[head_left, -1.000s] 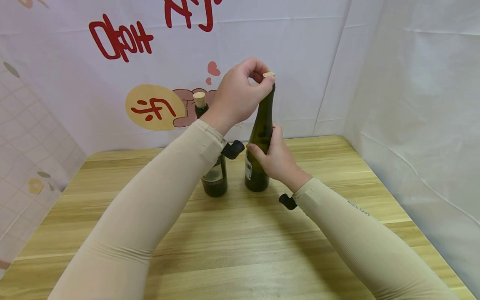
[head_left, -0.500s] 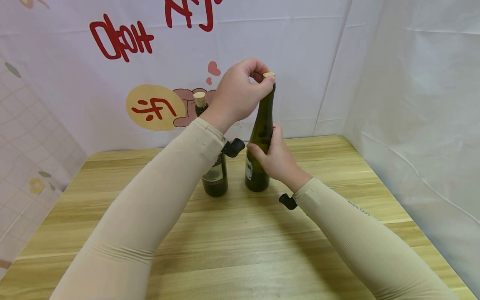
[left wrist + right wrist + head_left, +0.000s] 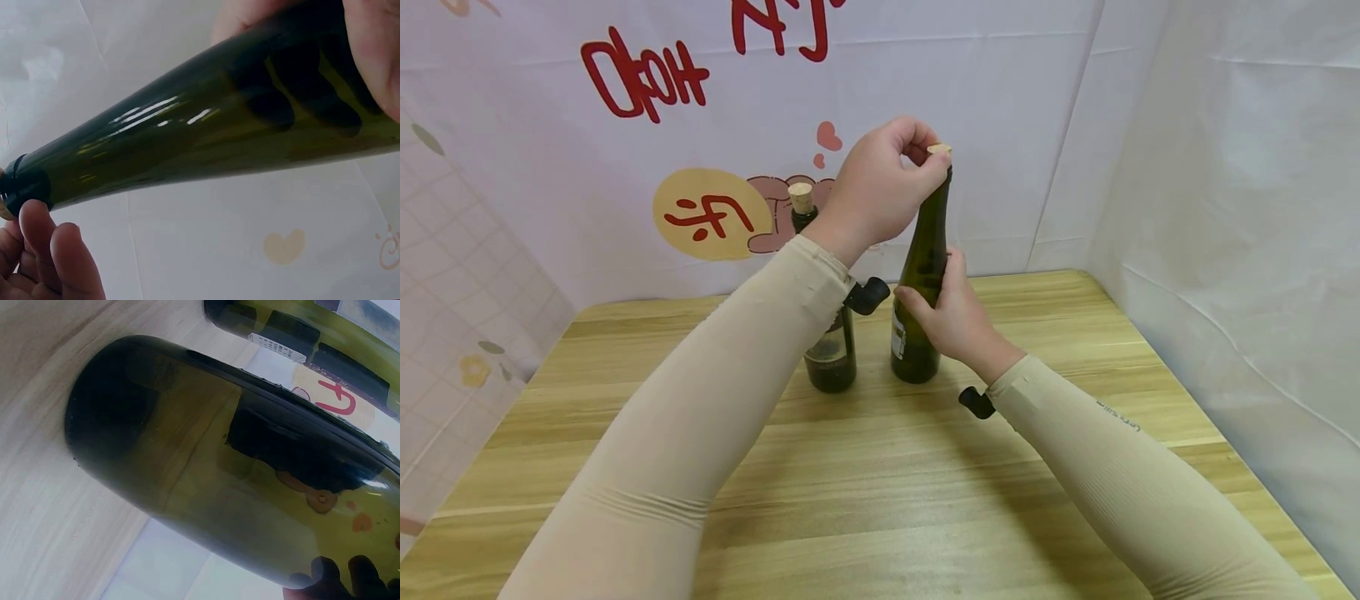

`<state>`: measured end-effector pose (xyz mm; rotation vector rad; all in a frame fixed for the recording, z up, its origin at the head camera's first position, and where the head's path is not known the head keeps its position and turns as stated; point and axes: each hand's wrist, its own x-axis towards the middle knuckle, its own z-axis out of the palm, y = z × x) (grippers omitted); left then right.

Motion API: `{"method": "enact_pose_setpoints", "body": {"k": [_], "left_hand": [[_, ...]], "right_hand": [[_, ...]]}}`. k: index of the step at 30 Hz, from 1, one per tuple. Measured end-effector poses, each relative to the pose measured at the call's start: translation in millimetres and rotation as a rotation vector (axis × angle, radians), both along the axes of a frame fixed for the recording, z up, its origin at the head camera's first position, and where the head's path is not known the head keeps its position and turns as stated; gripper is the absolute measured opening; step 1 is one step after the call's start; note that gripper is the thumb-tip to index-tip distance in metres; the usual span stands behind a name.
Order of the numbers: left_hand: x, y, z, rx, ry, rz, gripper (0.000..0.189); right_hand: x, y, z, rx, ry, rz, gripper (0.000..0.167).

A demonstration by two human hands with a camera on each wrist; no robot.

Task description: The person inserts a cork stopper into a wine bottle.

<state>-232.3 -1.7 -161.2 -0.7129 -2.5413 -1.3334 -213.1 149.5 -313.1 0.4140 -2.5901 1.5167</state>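
Observation:
A tall green wine bottle (image 3: 925,242) stands upright on the wooden table, a white label low on its left side. My left hand (image 3: 883,179) pinches the cork (image 3: 939,149) at the bottle's mouth between thumb and fingers. Lower down, my right hand (image 3: 958,321) grips the bottle's body, its fingers wrapped behind the glass. In the left wrist view the cork's edge (image 3: 5,211) shows at the neck, beside the left fingertips (image 3: 37,219). The right wrist view shows the bottle's base (image 3: 106,400) resting on the table.
Just left stands a second dark wine bottle (image 3: 831,367) with a cork (image 3: 801,197) in its mouth, partly hidden behind my left forearm. The wooden table (image 3: 865,500) ends at a white printed backdrop (image 3: 1000,100) behind and a pale curtain (image 3: 1247,208) on the right.

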Motion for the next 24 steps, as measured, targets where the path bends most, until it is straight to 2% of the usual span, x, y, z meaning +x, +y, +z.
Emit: {"method": "enact_pose_setpoints", "body": {"k": [5,24], "left_hand": [[0.7,-1.0,0.3,0.002,0.004,-0.008,0.019],[-0.8,-1.6,-2.4,0.11,-0.053,-0.043,0.014]], "right_hand": [[0.1,-0.6,-1.3,-0.001,0.003,-0.003,0.07],[3.3,-1.6,-0.1,0.024,-0.005,-0.018,0.074]]}}
